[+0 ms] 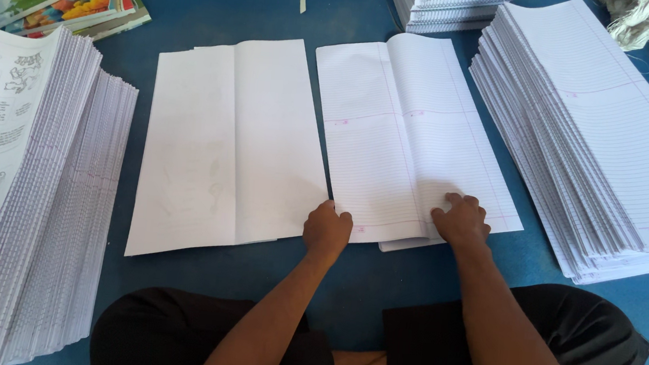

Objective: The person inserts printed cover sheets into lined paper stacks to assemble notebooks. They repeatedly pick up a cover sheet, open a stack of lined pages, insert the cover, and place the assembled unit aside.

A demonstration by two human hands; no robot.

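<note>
While the person sits cross-legged on the blue floor (198, 15), both hands rest on the near edge of a folded set of ruled sheets (415, 136) lying straight ahead. The left hand (327, 232) is curled into a loose fist at the sheets' near left corner, just beside a plain white folded sheet (226, 143) that lies alongside. The right hand (460, 219) lies palm down with fingers bent, pressing the near right part of the ruled set; whether either pinches a sheet I cannot tell.

A lower sheet already peeks out past the near edge, so the layers look slightly out of line; a push from the right hand could skew them further or crease the fold. The ruled set and the white sheet almost touch, so a sideways slide could ride one over the other.

The tall stack of ruled paper (594, 143) on the right fans outward, as does the printed stack (27, 180) on the left; an elbow or knee could send either sliding.
</note>
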